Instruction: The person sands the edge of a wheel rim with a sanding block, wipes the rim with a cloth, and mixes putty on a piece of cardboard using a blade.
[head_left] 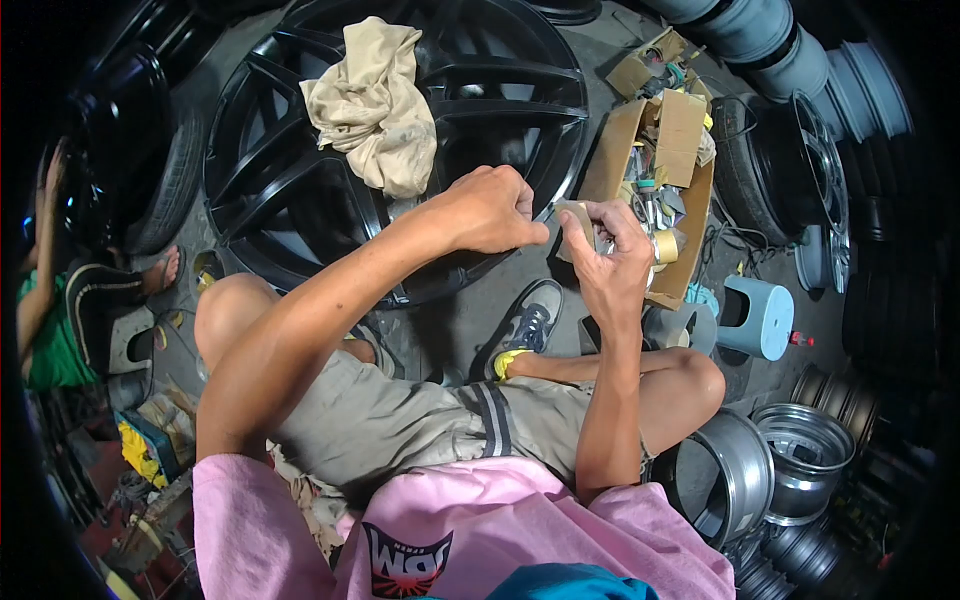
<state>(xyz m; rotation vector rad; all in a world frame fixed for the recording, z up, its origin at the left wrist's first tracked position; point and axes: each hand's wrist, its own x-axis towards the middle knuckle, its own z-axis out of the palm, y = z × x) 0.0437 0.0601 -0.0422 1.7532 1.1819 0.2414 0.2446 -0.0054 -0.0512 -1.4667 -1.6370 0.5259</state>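
My right hand is closed around a small tan roll that looks like masking tape, with the thumb against its near side. To its left, my left hand is closed, its fingers curled and thumb pointing at the roll; whatever it may pinch is hidden. Both hands hover near the lower right rim of a large black alloy wheel lying flat in front of me. A crumpled beige cloth rests on the wheel's spokes.
Right of the wheel, a cardboard box holds tools and another tape roll. A light blue stool stands beyond it. Silver wheel rims sit lower right. At the left, another person's leg shows near a tyre.
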